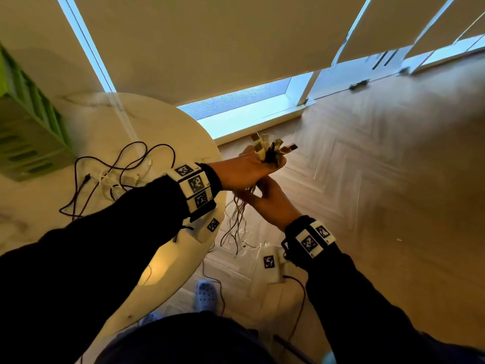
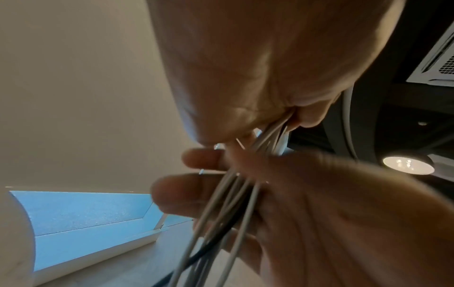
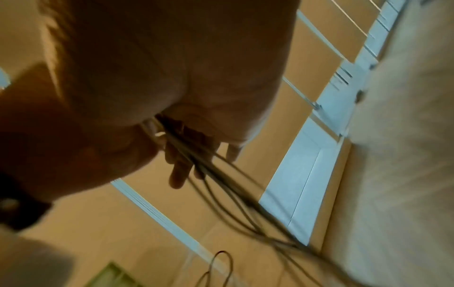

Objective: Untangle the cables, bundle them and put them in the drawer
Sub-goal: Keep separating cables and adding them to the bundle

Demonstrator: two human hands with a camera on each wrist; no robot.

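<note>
White and dark cables hang in a loose sheaf from my two hands, out past the rim of the round tabletop and over the herringbone wood floor. My left hand is uppermost, its fingers curled tight round the top of the sheaf, so that the plugs stick up out of my fist in a cluster, some pale and some black. My right hand sits just under the left, touching it, with its fingers wrapped across the strands a little lower down; in the left wrist view the grey-white wires and one black one run between those fingers and away downward. Below my right hand the strands fan apart and their ends trail toward the floor. In the right wrist view the same wires leave my palm as a blurred streak.

More cable is on the tabletop: a dark maroon lead looped in wide curves over a small heap of white leads, all still tangled, well apart from the sheaf I hold. At the left edge stands a green slatted box; whether it is the drawer I cannot tell. My blue clog shows on the floor below.
</note>
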